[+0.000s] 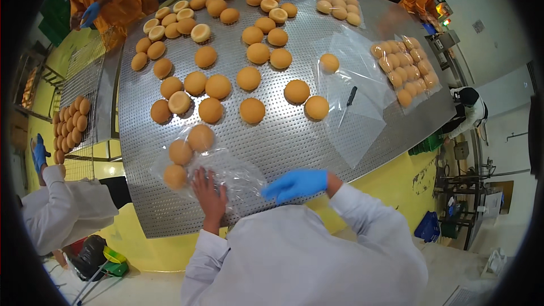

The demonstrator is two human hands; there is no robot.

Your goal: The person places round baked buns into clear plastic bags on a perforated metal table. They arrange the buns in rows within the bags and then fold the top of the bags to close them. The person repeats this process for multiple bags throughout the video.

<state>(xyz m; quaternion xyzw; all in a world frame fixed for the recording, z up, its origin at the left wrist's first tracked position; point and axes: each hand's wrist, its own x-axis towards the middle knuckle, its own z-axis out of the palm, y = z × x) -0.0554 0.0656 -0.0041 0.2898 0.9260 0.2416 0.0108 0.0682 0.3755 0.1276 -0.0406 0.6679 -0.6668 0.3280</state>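
Observation:
A clear plastic bag (241,178) lies crumpled at the near edge of the perforated metal table, with three round golden buns (181,152) in or on its far left end; I cannot tell which. My left hand (209,197), bare, rests on the bag with its fingers spread, just right of the nearest bun. In a blue glove, my right hand (296,186) hovers at the bag's right end, fingers stretched out to the left. Its fingertips are at or close to the film, and no firm grip shows.
Many loose buns (217,86) spread over the table (283,147). Flat plastic bags (357,119) with a black-handled knife (352,96) lie right of centre. Filled bags of buns (405,68) sit farther right. Co-workers stand around; a wire rack (79,88) with buns is at left.

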